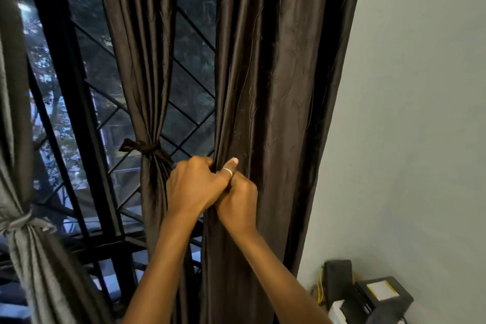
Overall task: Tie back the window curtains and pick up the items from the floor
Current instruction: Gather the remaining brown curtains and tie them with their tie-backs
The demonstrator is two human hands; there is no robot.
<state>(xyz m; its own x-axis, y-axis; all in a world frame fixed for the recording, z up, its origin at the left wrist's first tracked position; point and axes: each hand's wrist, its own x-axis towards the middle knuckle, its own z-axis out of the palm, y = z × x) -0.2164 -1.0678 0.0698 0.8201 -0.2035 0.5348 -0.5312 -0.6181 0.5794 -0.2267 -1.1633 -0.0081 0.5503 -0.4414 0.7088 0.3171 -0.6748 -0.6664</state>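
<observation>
A dark brown satin curtain [278,87] hangs loose on the right, next to the wall. My left hand [193,185] grips its left edge at about waist height, thumb with a ring pressed on the fabric. My right hand [240,204] sits just below and right of it, fingers closed on the same folds. The middle curtain panel [139,47] is gathered by a dark tie [147,147]. At the left edge, a grey-looking curtain [18,192] is cinched with a tie [21,221]. No floor items are in view.
Behind the curtains is a window with a black diagonal metal grille [189,102] and trees outside. A pale wall [415,126] fills the right. Black electronic boxes with yellow cables [368,294] sit at the lower right corner.
</observation>
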